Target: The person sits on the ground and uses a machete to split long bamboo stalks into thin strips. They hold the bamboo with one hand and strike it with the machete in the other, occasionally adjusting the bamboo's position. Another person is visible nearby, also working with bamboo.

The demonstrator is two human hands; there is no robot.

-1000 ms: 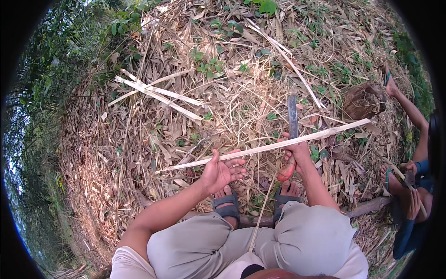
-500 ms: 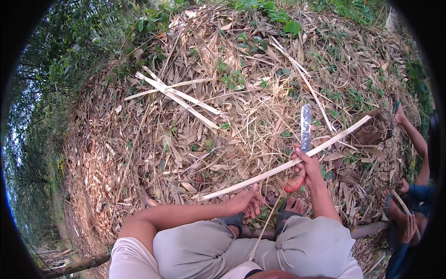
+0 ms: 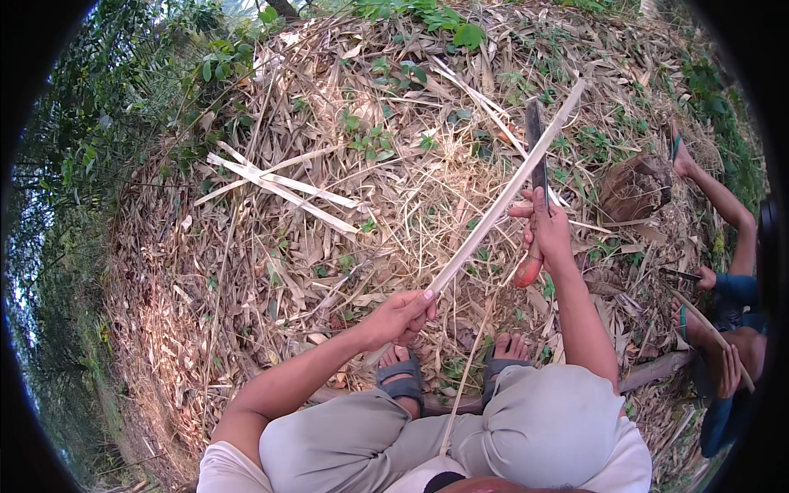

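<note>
Head view: left hand (image 3: pixel 400 317) grips the bamboo strip (image 3: pixel 503 195), right hand (image 3: pixel 546 228) clasps the knife (image 3: pixel 537 156); shaving cleanly probably needs a shallow blade angle.

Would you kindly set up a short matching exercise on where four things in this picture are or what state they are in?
Things:
1. bamboo strip
2. knife
3. pale cut strips
4. sandals

Places or states:
A. lying loose on the dry leaves, upper left
B. on the person's feet, near the knees
C. gripped in the right hand, blade up
D. held at its near end by the left hand

Pairs: 1-D, 2-C, 3-A, 4-B
</note>
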